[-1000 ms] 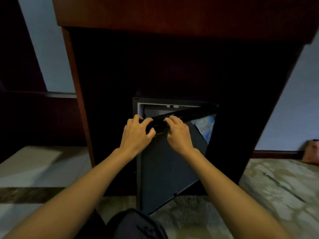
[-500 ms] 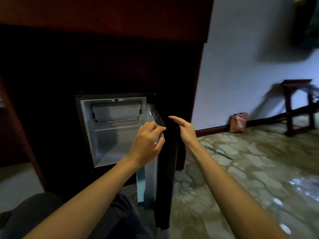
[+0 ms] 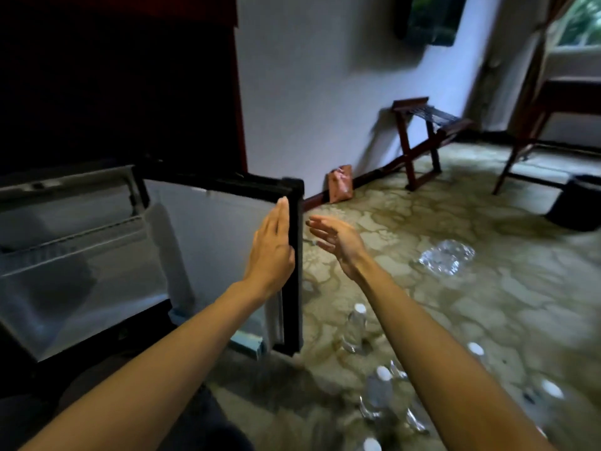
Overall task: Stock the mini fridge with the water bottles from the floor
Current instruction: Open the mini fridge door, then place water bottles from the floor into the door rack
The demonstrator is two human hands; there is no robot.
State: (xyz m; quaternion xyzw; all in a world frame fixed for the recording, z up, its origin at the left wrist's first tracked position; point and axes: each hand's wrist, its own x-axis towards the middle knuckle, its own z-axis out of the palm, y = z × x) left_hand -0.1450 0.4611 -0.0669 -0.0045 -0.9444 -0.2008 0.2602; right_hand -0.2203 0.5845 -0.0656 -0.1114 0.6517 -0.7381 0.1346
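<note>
Mini fridge point(image 3: 65, 255) at left, its door point(image 3: 211, 239) swung out rightward. Water bottles point(image 3: 354, 327) stand on the floor point(image 3: 487, 304) right of the door. Bag point(image 3: 340, 183) and luggage rack point(image 3: 422, 138) sit behind, against the wall point(image 3: 325, 92).

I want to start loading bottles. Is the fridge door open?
Open. The door stands wide, left hand flat on its edge; the fridge interior and shelf show.

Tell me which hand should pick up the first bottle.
Right. The right hand hangs free and open on the floor side, nearest the upright water bottle; the left hand lies flat against the fridge door.
</note>
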